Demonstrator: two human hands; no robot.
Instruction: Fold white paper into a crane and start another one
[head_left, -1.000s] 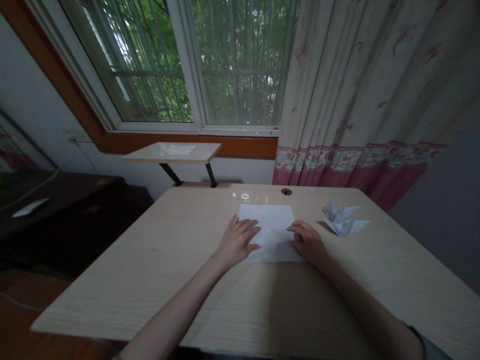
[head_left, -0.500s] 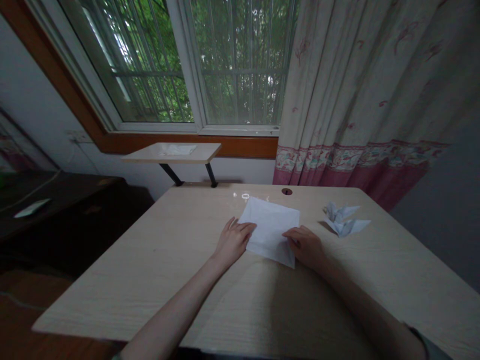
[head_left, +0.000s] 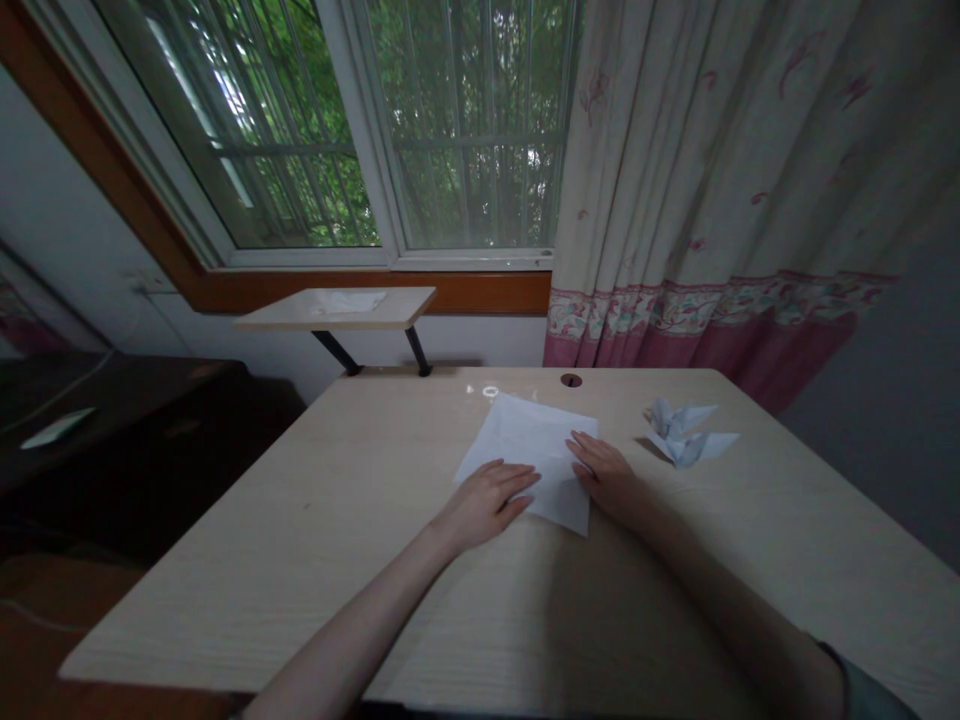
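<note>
A white sheet of paper (head_left: 525, 430) with faint creases lies flat on the light wooden table, turned at a slant. My left hand (head_left: 491, 500) rests open across its lower left part, fingers pointing right. On its right edge lies my right hand (head_left: 606, 475), also open, with the fingers spread over the paper and pointing left. Parts of the sheet are hidden beneath both hands. To the right of my right hand stands a folded paper crane (head_left: 686, 432), apart from the sheet.
The table (head_left: 360, 500) has a small raised shelf (head_left: 277, 312) at its back left, with white paper (head_left: 349, 301) on it. A round cable hole (head_left: 571, 380) is near the back edge. A dark side table (head_left: 135, 400) stands at left. A curtain (head_left: 660, 200) hangs behind.
My left hand has slid right and toward me on the sheet. My right hand has opened from a curled pose and flattened on the paper. The view has shifted slightly.
</note>
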